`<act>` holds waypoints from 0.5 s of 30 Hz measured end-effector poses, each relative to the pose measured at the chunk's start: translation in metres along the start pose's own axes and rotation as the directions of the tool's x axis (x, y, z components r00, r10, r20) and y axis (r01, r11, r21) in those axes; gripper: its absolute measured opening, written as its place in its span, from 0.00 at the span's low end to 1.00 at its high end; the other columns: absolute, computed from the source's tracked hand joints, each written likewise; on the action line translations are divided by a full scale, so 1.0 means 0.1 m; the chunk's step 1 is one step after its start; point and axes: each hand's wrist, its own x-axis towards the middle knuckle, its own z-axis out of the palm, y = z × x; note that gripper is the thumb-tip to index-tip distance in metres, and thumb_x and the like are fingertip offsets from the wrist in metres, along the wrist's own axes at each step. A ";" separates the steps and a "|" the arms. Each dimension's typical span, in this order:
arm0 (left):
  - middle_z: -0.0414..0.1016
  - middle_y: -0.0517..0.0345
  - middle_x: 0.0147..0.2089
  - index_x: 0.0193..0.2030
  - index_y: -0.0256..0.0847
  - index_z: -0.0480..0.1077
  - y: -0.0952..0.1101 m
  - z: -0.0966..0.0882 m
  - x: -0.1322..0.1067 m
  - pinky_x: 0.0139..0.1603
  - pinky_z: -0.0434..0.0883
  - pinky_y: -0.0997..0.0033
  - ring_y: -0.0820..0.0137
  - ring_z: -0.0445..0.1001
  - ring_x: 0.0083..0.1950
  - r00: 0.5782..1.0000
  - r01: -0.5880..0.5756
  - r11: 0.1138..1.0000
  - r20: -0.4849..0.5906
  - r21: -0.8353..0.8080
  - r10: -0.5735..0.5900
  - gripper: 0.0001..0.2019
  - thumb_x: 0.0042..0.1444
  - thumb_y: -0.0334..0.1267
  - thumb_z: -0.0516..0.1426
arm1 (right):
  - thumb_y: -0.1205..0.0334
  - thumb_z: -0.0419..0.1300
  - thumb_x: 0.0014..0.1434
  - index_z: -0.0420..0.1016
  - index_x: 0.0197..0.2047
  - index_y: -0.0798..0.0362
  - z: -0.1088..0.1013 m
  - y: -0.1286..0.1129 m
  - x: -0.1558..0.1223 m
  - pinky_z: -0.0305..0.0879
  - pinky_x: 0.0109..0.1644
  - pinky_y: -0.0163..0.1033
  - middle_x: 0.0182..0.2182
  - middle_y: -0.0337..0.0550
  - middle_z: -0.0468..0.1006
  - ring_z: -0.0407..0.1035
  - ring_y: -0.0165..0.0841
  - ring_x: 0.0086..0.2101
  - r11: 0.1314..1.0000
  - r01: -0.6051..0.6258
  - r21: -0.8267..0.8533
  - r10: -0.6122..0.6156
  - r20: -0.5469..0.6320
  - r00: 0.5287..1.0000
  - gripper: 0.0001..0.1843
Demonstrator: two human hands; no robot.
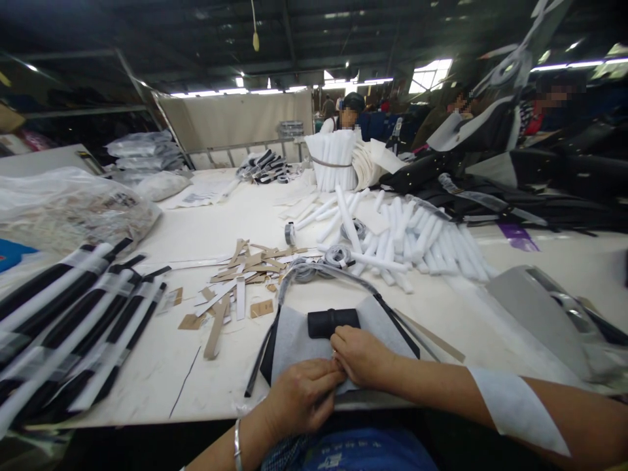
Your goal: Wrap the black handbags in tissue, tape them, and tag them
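A black handbag (267, 361) lies before me at the table's front edge, with a pale grey-white sheet (294, 333) over it. Its long handle (366, 282) arches away from me and looks wrapped in clear film. On the sheet sits a small black flap or tab (321, 323) with a raised band. My right hand (362, 356) is closed in a pinch just below that black piece. Against it, my left hand (307, 392) is closed too, fingers pressed together at the bag's near side. Whatever the fingertips grip is hidden between them.
Cardboard scraps (245, 268) lie beyond the bag, with white foam tubes (392, 242) behind to the right. Black and white wrapped strips (93, 327) are stacked at left. A grey device (544, 320) stands at right. A person (349, 114) is across the table.
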 end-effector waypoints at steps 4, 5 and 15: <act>0.76 0.51 0.57 0.61 0.40 0.66 0.02 -0.02 -0.01 0.62 0.71 0.66 0.65 0.74 0.59 0.999 0.013 1.000 0.040 0.000 -0.013 0.25 0.55 0.27 0.53 | 0.66 0.60 0.60 0.76 0.38 0.56 -0.19 0.06 -0.03 0.66 0.40 0.37 0.35 0.47 0.77 0.71 0.36 0.37 0.994 0.031 0.109 -0.029 -0.021 0.999 0.04; 0.75 0.52 0.58 0.61 0.40 0.66 0.03 -0.03 -0.01 0.62 0.70 0.67 0.66 0.73 0.59 0.999 0.021 1.000 0.046 0.004 -0.021 0.25 0.55 0.27 0.53 | 0.65 0.62 0.61 0.77 0.38 0.53 -0.27 0.11 -0.04 0.66 0.40 0.34 0.35 0.42 0.78 0.72 0.34 0.36 0.989 0.055 0.137 -0.052 -0.026 0.998 0.03; 0.79 0.50 0.53 0.56 0.37 0.68 -0.07 0.09 0.04 0.61 0.71 0.70 0.66 0.76 0.56 0.983 -0.126 0.969 -0.103 0.210 0.150 0.21 0.55 0.24 0.52 | 0.62 0.53 0.68 0.77 0.49 0.54 -0.87 1.46 0.20 0.68 0.51 0.44 0.44 0.50 0.80 0.74 0.39 0.44 0.951 -0.297 0.088 0.305 -0.428 0.851 0.13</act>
